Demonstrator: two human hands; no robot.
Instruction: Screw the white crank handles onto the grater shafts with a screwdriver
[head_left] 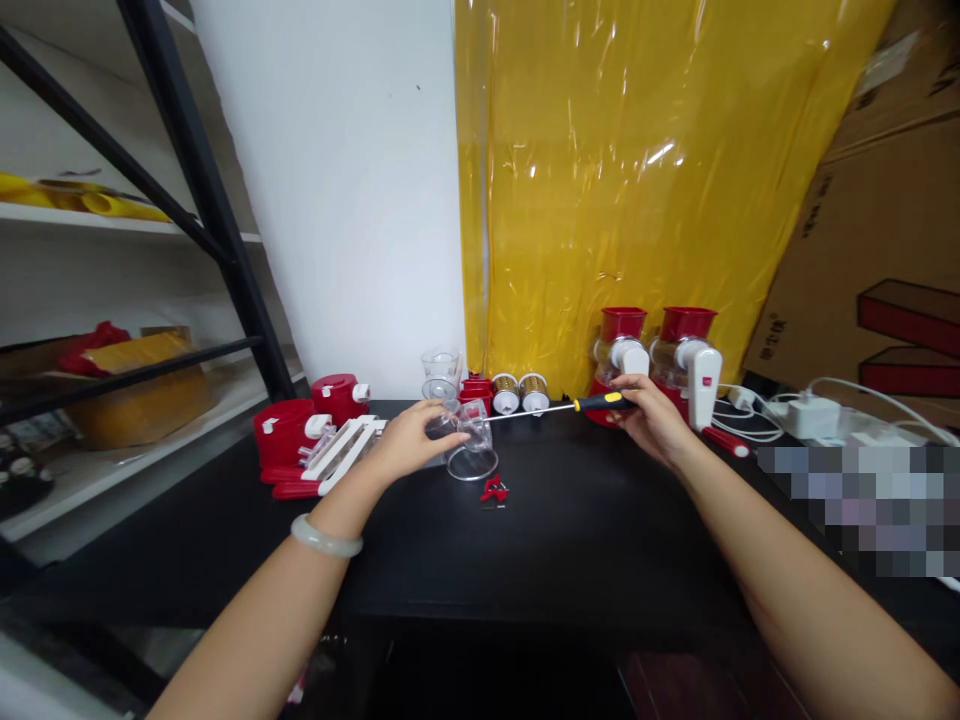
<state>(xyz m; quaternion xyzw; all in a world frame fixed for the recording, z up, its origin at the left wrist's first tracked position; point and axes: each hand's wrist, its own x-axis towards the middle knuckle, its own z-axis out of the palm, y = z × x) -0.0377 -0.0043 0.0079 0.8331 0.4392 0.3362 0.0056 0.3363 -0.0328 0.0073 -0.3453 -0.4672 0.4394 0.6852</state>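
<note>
"Starting with the hands, what is being held?"

"A clear plastic housing with a round open rim (pixel 472 462) is gripped by the left hand (pixel 405 442), the thumb being laid on its near side and the fingers curved beyond. A long screwdriver with a black and yellow handle (pixel 604 401) is pinched by that handle between the thumb and fingers of the right hand (pixel 651 415)."

"And where is the housing placed?"

"It is held at the middle of the black tabletop (pixel 585 550); whether its rim is fully rested there cannot be told. A small cluster of red plastic pieces (pixel 494 489) is laid just in front. Behind and to the right, a perforated metal drum with a white end (pixel 535 392) is seen beside another like it."

"Which step is judged to be in hand?"

"Screwdriver work on the housing, it would seem. The shaft is pointed leftward, nearly level, with its tip at the upper part of the clear plastic. Whether a screw is met there cannot be made out."

"Then what is called for next?"

"Firm bracing by the left hand, since smooth plastic could be slid aside under pressure. The shaft should be lined up, and the handle turned only once the tip is seated."
</note>
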